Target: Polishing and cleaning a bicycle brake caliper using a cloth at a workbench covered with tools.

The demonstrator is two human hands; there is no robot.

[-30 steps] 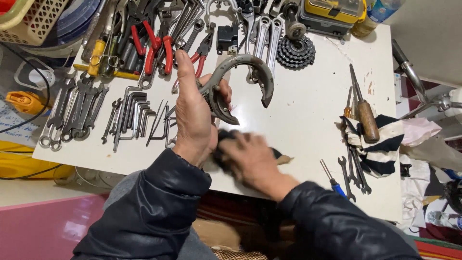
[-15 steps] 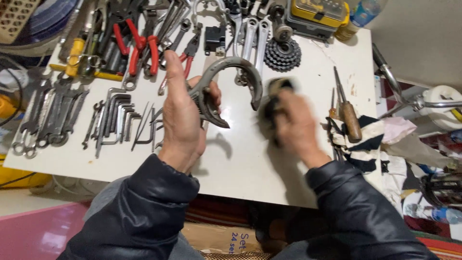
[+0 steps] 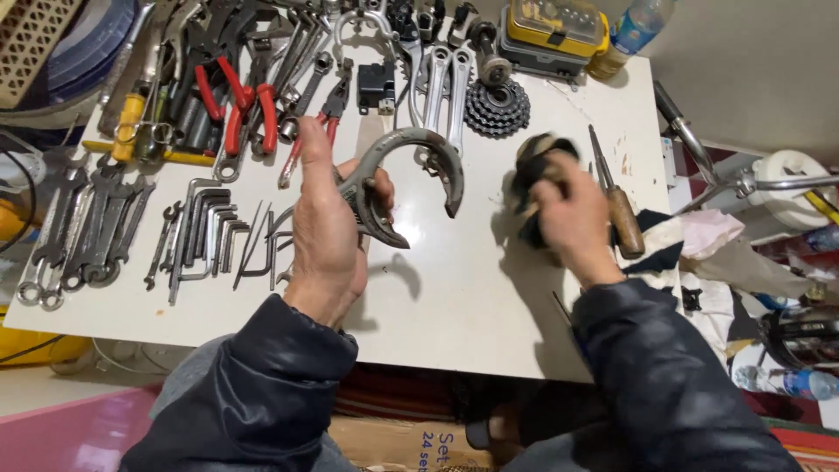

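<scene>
right hand [image 3: 572,218]: has moved from the near table edge out to the right
rag [image 3: 535,179]: carried along, now lifted clear beside the screwdriver [image 3: 614,197]

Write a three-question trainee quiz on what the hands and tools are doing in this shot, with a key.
1. True or false: the left hand holds the curved hook wrench up off the white table.
2. What does the right hand grip? A) the dark rag B) a red-handled plier C) a water bottle
3. Fill in: the wooden-handled tool lies just to the ____ of the right hand in the picture.

Key:
1. True; its shadow falls on the table below.
2. A
3. right
</scene>
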